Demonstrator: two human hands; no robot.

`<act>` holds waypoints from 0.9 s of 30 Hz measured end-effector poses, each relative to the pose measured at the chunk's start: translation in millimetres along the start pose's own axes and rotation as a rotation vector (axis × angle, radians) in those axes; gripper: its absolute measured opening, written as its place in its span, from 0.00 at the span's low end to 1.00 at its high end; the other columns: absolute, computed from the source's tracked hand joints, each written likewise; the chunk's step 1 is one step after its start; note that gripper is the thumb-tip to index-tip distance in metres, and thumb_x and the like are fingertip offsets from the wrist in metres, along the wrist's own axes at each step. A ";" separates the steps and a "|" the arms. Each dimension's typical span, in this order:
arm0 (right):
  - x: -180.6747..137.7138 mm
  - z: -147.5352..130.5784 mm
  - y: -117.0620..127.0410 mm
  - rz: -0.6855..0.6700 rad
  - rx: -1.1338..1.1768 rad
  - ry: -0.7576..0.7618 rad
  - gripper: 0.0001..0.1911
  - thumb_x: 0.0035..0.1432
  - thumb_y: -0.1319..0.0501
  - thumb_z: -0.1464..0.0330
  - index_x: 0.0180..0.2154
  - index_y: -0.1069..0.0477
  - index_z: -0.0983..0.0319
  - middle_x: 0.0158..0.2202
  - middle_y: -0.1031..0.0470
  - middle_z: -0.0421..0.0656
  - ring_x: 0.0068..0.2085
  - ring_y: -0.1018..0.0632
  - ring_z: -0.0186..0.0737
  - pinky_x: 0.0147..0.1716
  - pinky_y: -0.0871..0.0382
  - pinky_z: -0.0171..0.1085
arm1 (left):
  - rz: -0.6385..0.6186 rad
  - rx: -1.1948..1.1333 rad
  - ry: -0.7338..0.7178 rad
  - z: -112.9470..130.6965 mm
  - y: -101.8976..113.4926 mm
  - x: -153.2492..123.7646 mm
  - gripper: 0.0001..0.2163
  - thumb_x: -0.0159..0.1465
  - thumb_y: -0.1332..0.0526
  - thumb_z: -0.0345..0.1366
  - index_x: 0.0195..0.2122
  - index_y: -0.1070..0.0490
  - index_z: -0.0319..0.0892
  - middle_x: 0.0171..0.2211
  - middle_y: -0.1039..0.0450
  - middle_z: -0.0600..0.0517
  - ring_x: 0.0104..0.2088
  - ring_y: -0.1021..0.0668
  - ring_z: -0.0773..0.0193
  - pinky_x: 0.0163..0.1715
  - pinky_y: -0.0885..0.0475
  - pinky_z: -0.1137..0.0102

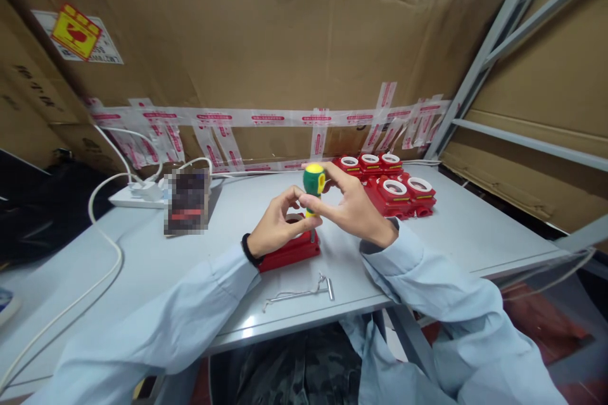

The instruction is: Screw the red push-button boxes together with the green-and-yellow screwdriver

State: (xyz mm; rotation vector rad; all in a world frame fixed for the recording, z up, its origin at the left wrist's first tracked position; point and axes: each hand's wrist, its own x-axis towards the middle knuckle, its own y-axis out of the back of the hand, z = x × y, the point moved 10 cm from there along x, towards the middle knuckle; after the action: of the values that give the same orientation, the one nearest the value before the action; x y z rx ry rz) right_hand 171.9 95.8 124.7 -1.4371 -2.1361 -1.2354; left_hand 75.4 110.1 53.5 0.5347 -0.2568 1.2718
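A green and yellow screwdriver handle stands upright over a red plastic housing on the grey table. My right hand wraps its fingers round the handle from the right. My left hand pinches the lower part of the tool and rests on the red housing. Both sleeves are light blue.
Several red housings with white rings are grouped at the back right. A bent metal wire part lies near the front edge. A white power strip with cables and a small blurred box sit at the left. Taped cardboard walls the back.
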 end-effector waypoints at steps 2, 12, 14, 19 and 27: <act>-0.3 -2.1 0.3 0.031 0.022 0.028 0.18 0.54 0.36 0.64 0.46 0.32 0.63 0.35 0.28 0.41 0.35 0.29 0.35 0.38 0.32 0.36 | -0.022 0.002 -0.008 0.8 -1.3 0.3 0.21 0.54 0.31 0.46 0.44 0.32 0.43 0.44 0.27 0.48 0.44 0.25 0.58 0.42 0.28 0.66; -3.3 -6.7 2.3 0.066 -0.029 0.053 0.22 0.53 0.38 0.68 0.51 0.33 0.63 0.44 0.25 0.45 0.41 0.27 0.38 0.43 0.31 0.39 | -0.002 -0.021 0.022 -2.0 -0.3 0.6 0.17 0.55 0.32 0.48 0.36 0.30 0.40 0.36 0.26 0.50 0.38 0.25 0.60 0.37 0.29 0.68; -4.1 -7.4 1.9 0.075 -0.032 0.049 0.19 0.52 0.36 0.66 0.46 0.31 0.64 0.41 0.25 0.44 0.39 0.27 0.38 0.43 0.31 0.39 | 0.029 0.000 0.021 -1.7 1.3 0.3 0.18 0.52 0.30 0.47 0.36 0.31 0.41 0.37 0.26 0.51 0.38 0.26 0.61 0.38 0.29 0.68; -2.9 0.6 -3.4 0.023 0.109 0.017 0.18 0.54 0.39 0.70 0.48 0.33 0.65 0.41 0.25 0.45 0.41 0.25 0.38 0.44 0.30 0.40 | -0.061 -0.021 0.011 4.4 -5.8 1.3 0.17 0.57 0.36 0.50 0.36 0.28 0.41 0.43 0.25 0.48 0.44 0.26 0.56 0.46 0.32 0.64; -3.7 0.2 -1.2 0.055 0.078 0.033 0.24 0.53 0.35 0.66 0.52 0.35 0.63 0.44 0.26 0.45 0.42 0.25 0.39 0.44 0.30 0.40 | -0.010 -0.046 -0.008 2.3 -0.8 0.7 0.16 0.54 0.31 0.45 0.36 0.31 0.42 0.38 0.26 0.51 0.38 0.25 0.61 0.37 0.31 0.69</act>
State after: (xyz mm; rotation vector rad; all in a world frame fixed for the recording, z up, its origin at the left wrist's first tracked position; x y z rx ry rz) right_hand 172.6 93.5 121.6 -1.4239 -2.0847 -1.1356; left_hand 76.6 109.4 55.7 0.5008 -0.2893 1.2514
